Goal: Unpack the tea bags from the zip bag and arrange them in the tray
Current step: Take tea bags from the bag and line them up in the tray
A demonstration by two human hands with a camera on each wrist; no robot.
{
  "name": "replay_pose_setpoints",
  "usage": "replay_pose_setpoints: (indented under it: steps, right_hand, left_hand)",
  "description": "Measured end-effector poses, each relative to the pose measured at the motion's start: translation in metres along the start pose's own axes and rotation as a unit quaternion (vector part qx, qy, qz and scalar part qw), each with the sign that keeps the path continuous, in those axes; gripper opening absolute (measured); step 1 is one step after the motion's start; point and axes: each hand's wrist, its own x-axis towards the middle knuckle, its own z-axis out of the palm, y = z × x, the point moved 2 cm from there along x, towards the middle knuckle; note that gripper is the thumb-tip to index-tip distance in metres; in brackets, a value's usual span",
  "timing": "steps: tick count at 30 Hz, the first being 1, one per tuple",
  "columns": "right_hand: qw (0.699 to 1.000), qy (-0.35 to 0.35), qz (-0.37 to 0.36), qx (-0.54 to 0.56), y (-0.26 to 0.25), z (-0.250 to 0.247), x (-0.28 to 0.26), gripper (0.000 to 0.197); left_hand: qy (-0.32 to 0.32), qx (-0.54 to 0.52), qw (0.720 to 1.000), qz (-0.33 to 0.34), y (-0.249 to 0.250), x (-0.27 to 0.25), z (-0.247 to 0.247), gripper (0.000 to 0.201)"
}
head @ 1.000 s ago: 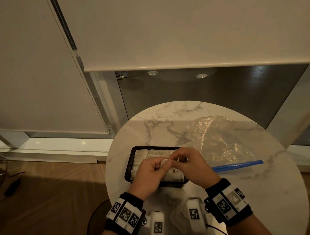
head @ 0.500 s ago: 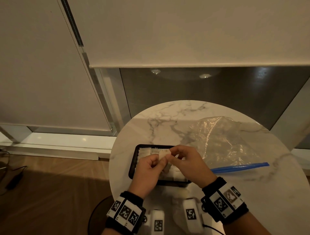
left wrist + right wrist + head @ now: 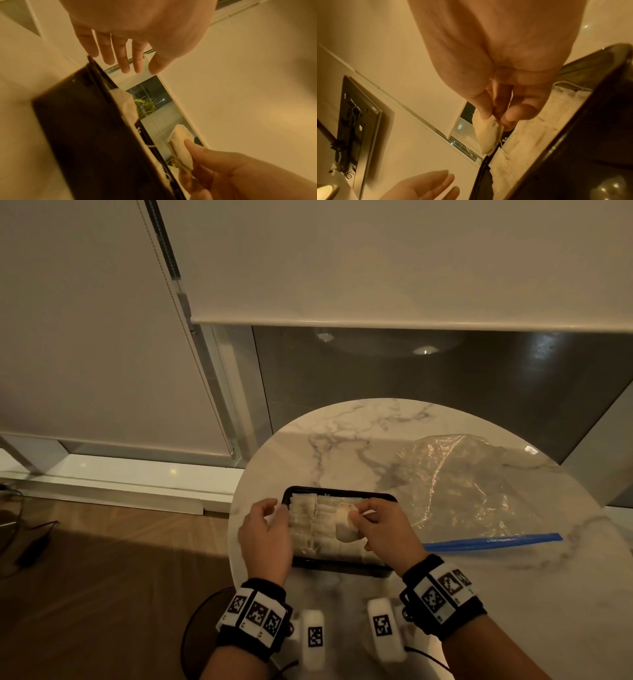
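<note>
A black tray (image 3: 342,493) sits on the round marble table, with rows of white tea bags (image 3: 308,525) inside. My right hand (image 3: 356,513) pinches one white tea bag (image 3: 344,529) above the tray's right half; that held tea bag (image 3: 180,146) (image 3: 488,134) shows in both wrist views. My left hand (image 3: 274,511) hovers at the tray's left edge, fingers (image 3: 123,59) relaxed and holding nothing. The clear zip bag (image 3: 455,491) with a blue zip strip (image 3: 493,541) lies flat to the right of the tray.
The table (image 3: 513,594) edge curves close to my left hand, with wooden floor (image 3: 102,577) below. A window frame and roller blind (image 3: 376,261) stand behind the table. Two white tagged devices (image 3: 313,635) sit at the near edge.
My left hand let go of the tea bag and moved left to the tray's edge. The right hand alone now holds the bag over the tray.
</note>
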Motion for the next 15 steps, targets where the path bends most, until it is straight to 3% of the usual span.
replay_pose_setpoints:
  steps: [5, 10, 13, 15]
  right_hand:
    - [0.999, -0.022, 0.011, -0.048, 0.01, 0.021, 0.016, 0.006]
    - [0.99, -0.023, 0.02, -0.134, 0.019, 0.037, 0.025, 0.006]
    - [0.988, -0.029, 0.035, -0.151, 0.022, 0.039, 0.027, 0.006]
    - [0.988, -0.022, 0.039, -0.145, 0.022, 0.037, 0.028, 0.005]
  left_hand:
    - [-0.068, 0.111, 0.99, -0.049, -0.021, 0.007, 0.006, 0.063]
    - [-0.1, 0.132, 0.985, -0.057, -0.023, 0.007, 0.01, 0.084]
    - [-0.098, 0.097, 0.988, -0.069, -0.02, 0.008, 0.005, 0.08]
    - [-0.086, 0.091, 0.992, -0.018, -0.01, 0.01, -0.004, 0.057]
